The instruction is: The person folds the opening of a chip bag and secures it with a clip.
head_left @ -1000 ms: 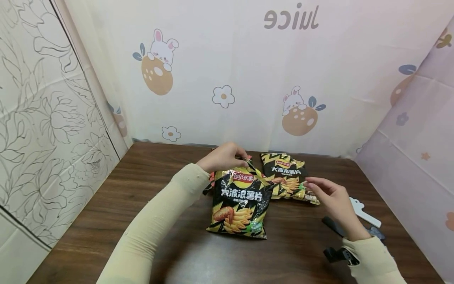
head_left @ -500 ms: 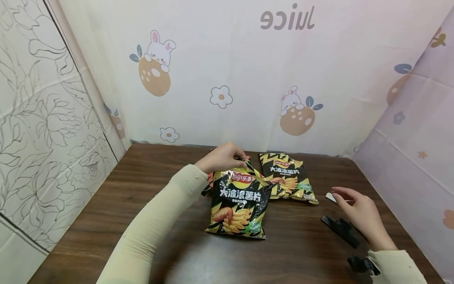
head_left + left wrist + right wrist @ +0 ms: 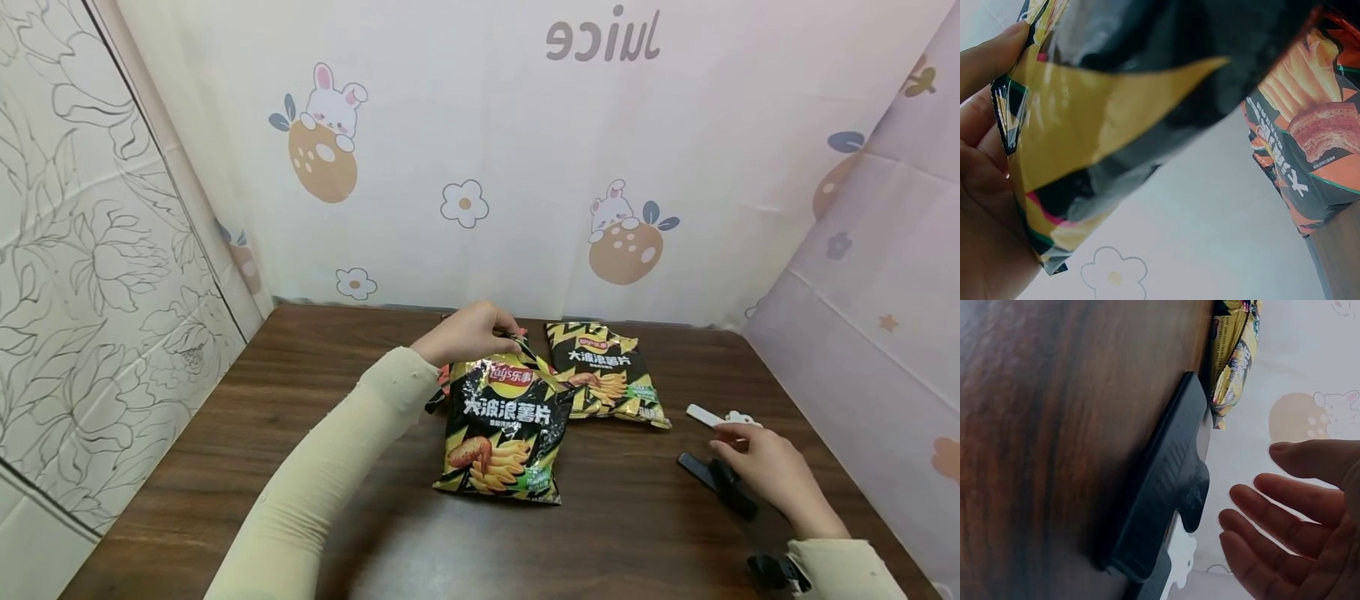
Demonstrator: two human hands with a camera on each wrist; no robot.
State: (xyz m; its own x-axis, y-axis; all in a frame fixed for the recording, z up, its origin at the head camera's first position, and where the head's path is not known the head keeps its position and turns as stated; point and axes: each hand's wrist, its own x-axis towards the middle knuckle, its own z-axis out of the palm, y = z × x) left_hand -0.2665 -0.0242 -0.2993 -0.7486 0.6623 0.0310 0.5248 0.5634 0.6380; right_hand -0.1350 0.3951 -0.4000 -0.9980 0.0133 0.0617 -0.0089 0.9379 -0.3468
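My left hand pinches the folded top edge of a black-and-yellow bag of potato chips, which stands upright on the table. In the left wrist view the thumb lies on one side of the bag, with fingers behind it. Over at the right, my right hand hovers by a white bag clip and a black bag clip. Its fingers are loosely bent and hold nothing in the right wrist view. There the black clip lies nearest, with another dark clip and the white clip beyond.
Another black-and-yellow chip bag lies at the back, right of the held one. A red-and-black chip bag is partly hidden behind the held bag. A printed curtain borders the brown wooden table at the back.
My right hand has moved away from the held bag, rightward and toward me, to the clips. The left hand keeps its pinch on the bag. The head view has shifted slightly.
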